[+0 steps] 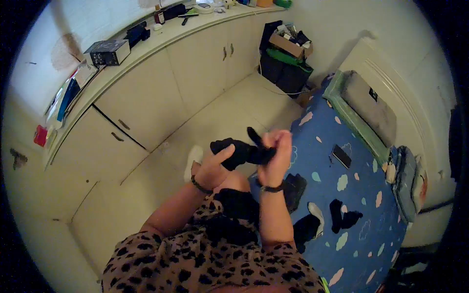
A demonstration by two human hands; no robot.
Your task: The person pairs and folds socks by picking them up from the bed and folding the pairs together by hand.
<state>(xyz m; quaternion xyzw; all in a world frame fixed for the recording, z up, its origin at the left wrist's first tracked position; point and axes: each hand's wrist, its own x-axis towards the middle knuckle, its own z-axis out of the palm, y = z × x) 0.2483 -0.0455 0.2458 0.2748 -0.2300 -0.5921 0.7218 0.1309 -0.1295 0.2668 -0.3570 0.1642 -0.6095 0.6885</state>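
Between my hands, above my lap, stretches a black sock (234, 152), bunched at one end. My left hand (213, 170) is closed round its left part, thumb on top. The fingers of my right hand (276, 155) pinch the other end, where a narrow dark strip sticks up; they are slightly blurred. To the right on the bed (332, 190) lie a pair of black socks (342, 217), a black-and-white piece of clothing (312, 224) and a dark folded cloth (294, 190) close to my right wrist.
A phone (341, 156) rests on the bed, with a grey pillow (369, 105) and folded bedding (405, 180) along its headboard side. White cabinets (146, 102) line the far wall, with a box (107, 52) on top. Dark bags (283, 71) and an open carton (288, 46) fill the corner.
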